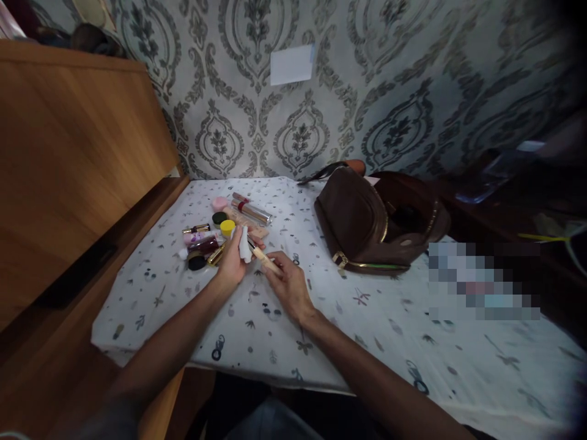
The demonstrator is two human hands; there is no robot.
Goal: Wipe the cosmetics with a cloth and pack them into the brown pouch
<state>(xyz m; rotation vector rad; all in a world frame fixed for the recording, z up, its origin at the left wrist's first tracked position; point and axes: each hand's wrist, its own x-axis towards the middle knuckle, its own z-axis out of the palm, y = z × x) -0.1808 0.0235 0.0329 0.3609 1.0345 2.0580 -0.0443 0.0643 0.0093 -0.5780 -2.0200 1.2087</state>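
My left hand (233, 263) is closed round a white cloth or tissue (245, 245), just in front of a group of cosmetics. Between the fingers of my right hand (290, 282) is a slim beige tube (266, 260), its far end touching the white cloth. Beside and beyond my left hand lie a yellow-lidded jar (227, 228), a dark-lidded jar (219, 218), a pink round item (220, 203), a dark red bottle (203, 245), a black round lid (197, 263) and several tubes (251, 212).
An open brown bag (353, 214) stands right of my hands on the patterned white cloth (321, 342) covering the table. A wooden cabinet (77, 134) borders the left side. Behind is a patterned wall with a white paper (291, 65). A blurred patch covers something at right.
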